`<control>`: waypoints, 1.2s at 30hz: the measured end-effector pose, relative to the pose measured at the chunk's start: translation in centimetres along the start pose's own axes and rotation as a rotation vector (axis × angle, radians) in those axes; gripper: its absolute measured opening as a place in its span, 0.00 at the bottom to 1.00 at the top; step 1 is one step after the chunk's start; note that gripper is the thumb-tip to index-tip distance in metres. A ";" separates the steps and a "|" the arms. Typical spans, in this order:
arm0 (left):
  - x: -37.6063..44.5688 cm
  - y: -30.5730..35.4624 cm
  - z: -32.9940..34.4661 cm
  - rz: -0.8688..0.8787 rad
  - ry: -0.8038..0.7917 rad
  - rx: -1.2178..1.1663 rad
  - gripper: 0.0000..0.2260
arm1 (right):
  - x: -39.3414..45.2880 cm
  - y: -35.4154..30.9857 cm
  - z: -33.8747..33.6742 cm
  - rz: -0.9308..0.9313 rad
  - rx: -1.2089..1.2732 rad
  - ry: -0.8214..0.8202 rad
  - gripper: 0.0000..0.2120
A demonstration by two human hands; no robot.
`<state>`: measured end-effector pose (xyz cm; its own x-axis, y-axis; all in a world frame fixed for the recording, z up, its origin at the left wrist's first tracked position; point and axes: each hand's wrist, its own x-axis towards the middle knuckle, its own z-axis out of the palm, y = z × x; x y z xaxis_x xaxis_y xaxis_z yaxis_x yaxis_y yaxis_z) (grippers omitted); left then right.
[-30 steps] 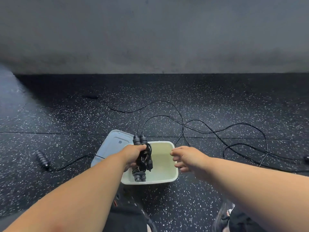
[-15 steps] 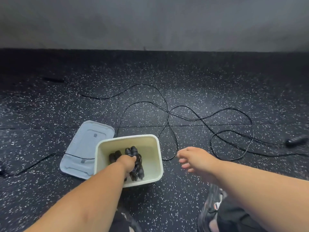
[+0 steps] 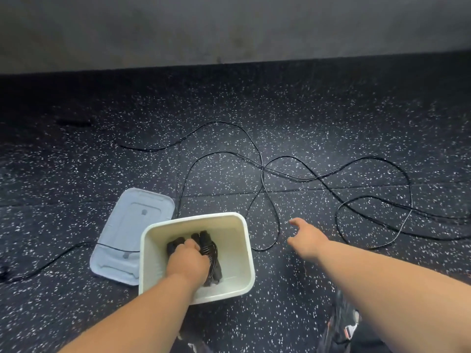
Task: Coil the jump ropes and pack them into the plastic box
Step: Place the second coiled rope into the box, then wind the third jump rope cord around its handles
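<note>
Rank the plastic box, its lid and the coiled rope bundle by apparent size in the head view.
1. Plastic box, largest, though it partly covers the lid, so this is unsure.
2. Lid, close behind.
3. Coiled rope bundle, clearly smallest, partly hidden under the left hand.

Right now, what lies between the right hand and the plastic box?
In the head view, one loop of loose jump rope lies on the floor between the right hand and the plastic box; otherwise bare floor.
</note>
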<state>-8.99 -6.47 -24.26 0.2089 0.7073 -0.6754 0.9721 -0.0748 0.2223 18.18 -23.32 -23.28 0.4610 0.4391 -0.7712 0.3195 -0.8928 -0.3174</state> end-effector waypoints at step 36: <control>-19.5 11.8 -16.1 0.637 0.419 -0.519 0.62 | -31.3 -21.0 -12.1 -1.205 0.443 0.388 0.10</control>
<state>-3.26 -9.80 2.86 0.5344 0.8447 -0.0298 0.4958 -0.2847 0.8204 7.01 -17.09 14.21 0.3106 0.9033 0.2960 0.4305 0.1439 -0.8910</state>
